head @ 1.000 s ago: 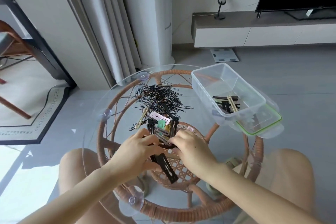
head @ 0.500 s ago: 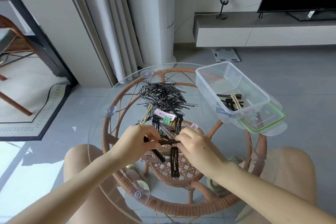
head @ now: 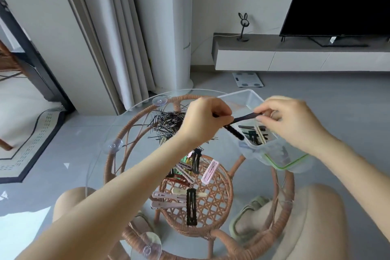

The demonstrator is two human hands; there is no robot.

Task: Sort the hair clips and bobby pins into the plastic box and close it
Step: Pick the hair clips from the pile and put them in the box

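– Dark, slim hair clip (head: pixel 247 116): where is it?
– Over the clear plastic box (head: pixel 242 99), which sits at 2 o'clock on the round glass-topped rattan table (head: pixel 108 167). Its long axis runs from 9 to 3 o'clock, with the 3 o'clock end tipped slightly up.
– Who has it?
– Both. The left hand (head: pixel 207 118) is curled round the 9 o'clock end. The right hand (head: pixel 289 120) pinches the other end between thumb and forefinger. A black ridged clip (head: pixel 234 132) also sticks out of the left fist, pointing toward 4 o'clock and down into the box.
– What differs from half a second ago?
– Both hands were low over the heap of coloured snap clips (head: pixel 207 172) at the table's centre; now they are up at the box. The pile of black bobby pins (head: pixel 166 121) at 11 o'clock lies as it did.
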